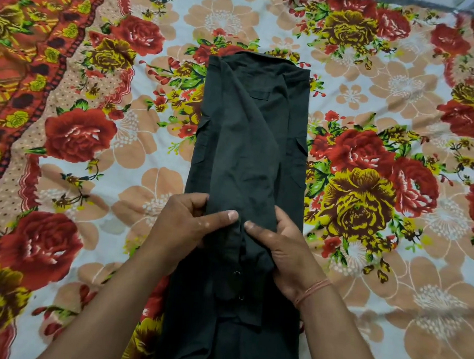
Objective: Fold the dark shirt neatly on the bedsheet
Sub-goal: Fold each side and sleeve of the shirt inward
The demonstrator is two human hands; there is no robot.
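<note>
Dark shirt (248, 157) laid lengthwise mid bedsheet (120, 148), sides folded in to narrow strip; left hand (187, 226) and right hand (281, 247) each closed on fold of cloth near middle; fabric judged light, soft, limp, crease-prone; best gripped at both edges together.

The shirt (249, 152) is dark, almost black, folded into a long narrow strip running from near to far at the middle of the bedsheet (377, 85); its sides are turned inward; the bedsheet is pale with red, yellow and peach flowers.
</note>
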